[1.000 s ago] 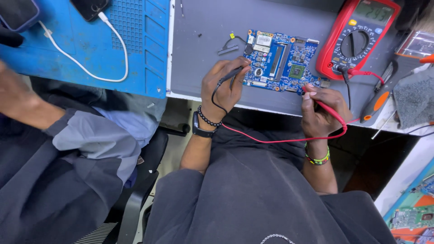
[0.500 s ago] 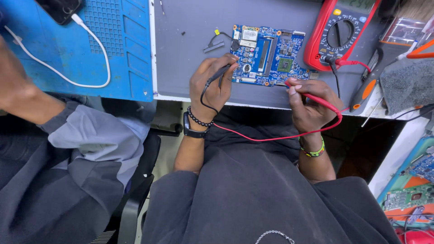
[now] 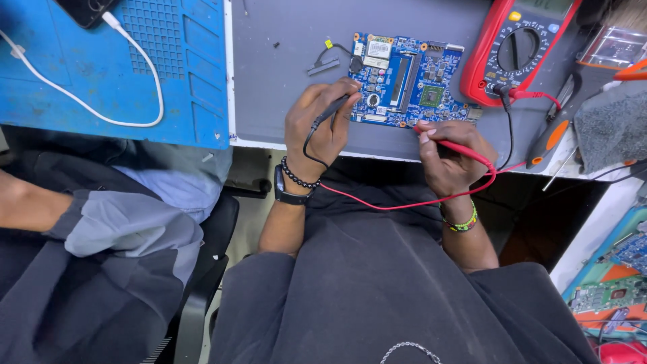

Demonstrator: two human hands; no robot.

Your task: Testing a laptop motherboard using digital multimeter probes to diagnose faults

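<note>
A blue circuit board [image 3: 404, 77] lies on the grey bench top [image 3: 283, 47]. My left hand [image 3: 322, 128] grips a black test probe [image 3: 331, 110] whose tip touches the board's left part. My right hand [image 3: 450, 156] pinches a red test probe [image 3: 453, 145] with its tip at the board's near edge. Red and black leads run from both probes to a red multimeter [image 3: 517, 48] at the back right.
Another person sits at my left, with a grey sleeve [image 3: 125, 222] and a forearm [image 3: 27, 209]. A blue mat [image 3: 121, 74] carries a white cable [image 3: 87, 108] and a phone [image 3: 84, 10]. An orange-handled screwdriver [image 3: 549, 138], a grey cloth [image 3: 613, 128] and more boards [image 3: 610, 293] lie at right.
The view has shifted, so the bench sits differently in frame. Both hands have stayed on the board with their probes, the left probe tip shifting slightly.
</note>
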